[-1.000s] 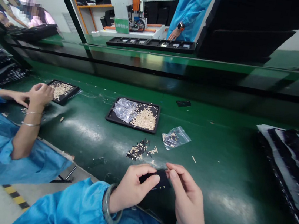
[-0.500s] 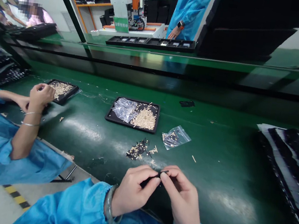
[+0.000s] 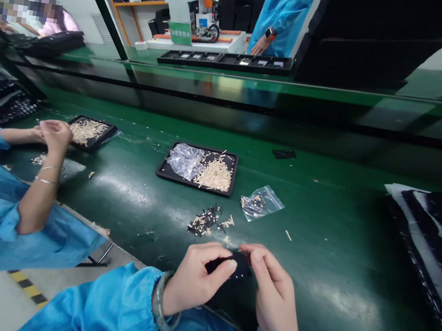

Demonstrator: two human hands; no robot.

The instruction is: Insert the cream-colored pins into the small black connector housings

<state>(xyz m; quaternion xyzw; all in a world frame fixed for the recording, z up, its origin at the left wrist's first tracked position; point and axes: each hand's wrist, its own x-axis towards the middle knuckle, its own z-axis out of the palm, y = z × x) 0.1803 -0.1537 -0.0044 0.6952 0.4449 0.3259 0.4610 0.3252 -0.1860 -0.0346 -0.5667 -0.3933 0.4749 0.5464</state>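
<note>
Close by, the left hand (image 3: 198, 278) pinches a black sheet with small pale spots (image 3: 242, 266) between thumb and fingers, near the front edge of the green worktop (image 3: 331, 232). At its right side, the right hand (image 3: 275, 290) has thumb and forefinger drawn together (whether they grip anything, I cannot tell). Beyond lies a loose pile of black and beige pieces (image 3: 203, 221), with a zip bag (image 3: 270, 206) farther right. Farther back, a black tray (image 3: 185, 183) holds beige strips (image 3: 215, 175) beside crumpled clear plastic (image 3: 185, 161).
</note>
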